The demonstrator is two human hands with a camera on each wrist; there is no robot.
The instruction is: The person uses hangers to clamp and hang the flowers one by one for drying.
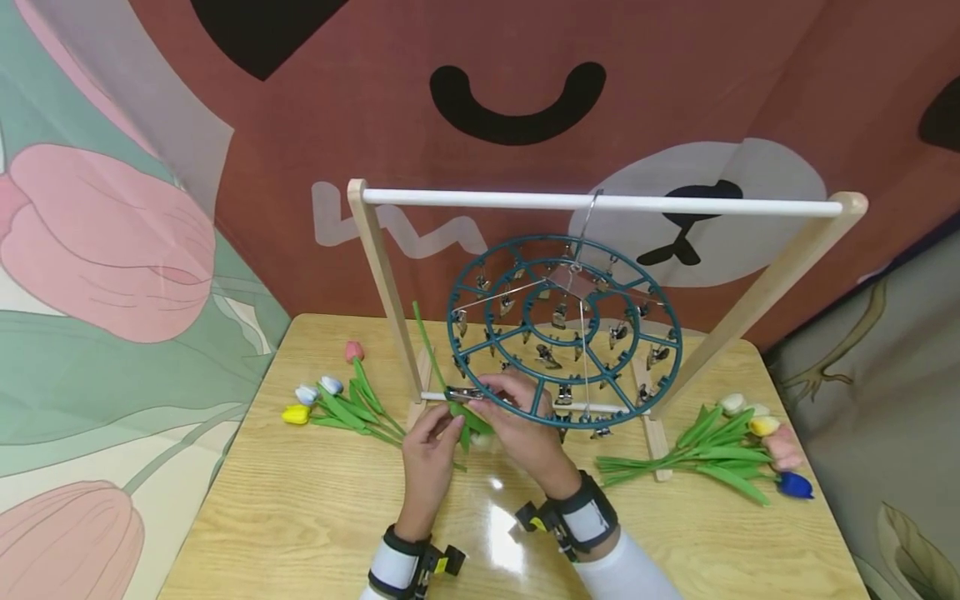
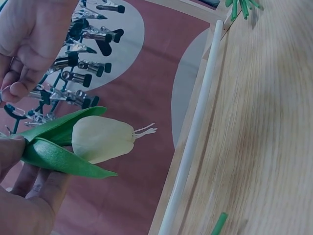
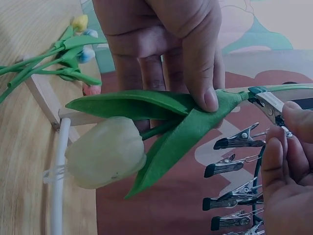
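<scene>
The left hand (image 1: 431, 450) pinches the white tulip (image 3: 105, 152) at its leaves, thumb pressed on one side and fingers (image 3: 151, 71) behind. The right hand (image 1: 532, 433) has thumb and fingertips clamped on the handles of a metal clip (image 3: 269, 105), whose black tip meets the stem. The tulip is above the counter (image 1: 300, 517), near the hanger's (image 1: 561, 344) lower left rim, stem up, bloom below the hands.

The wooden table (image 1: 270, 500) carries tulip bunches (image 1: 716, 454) and a rack (image 1: 525, 200).
</scene>
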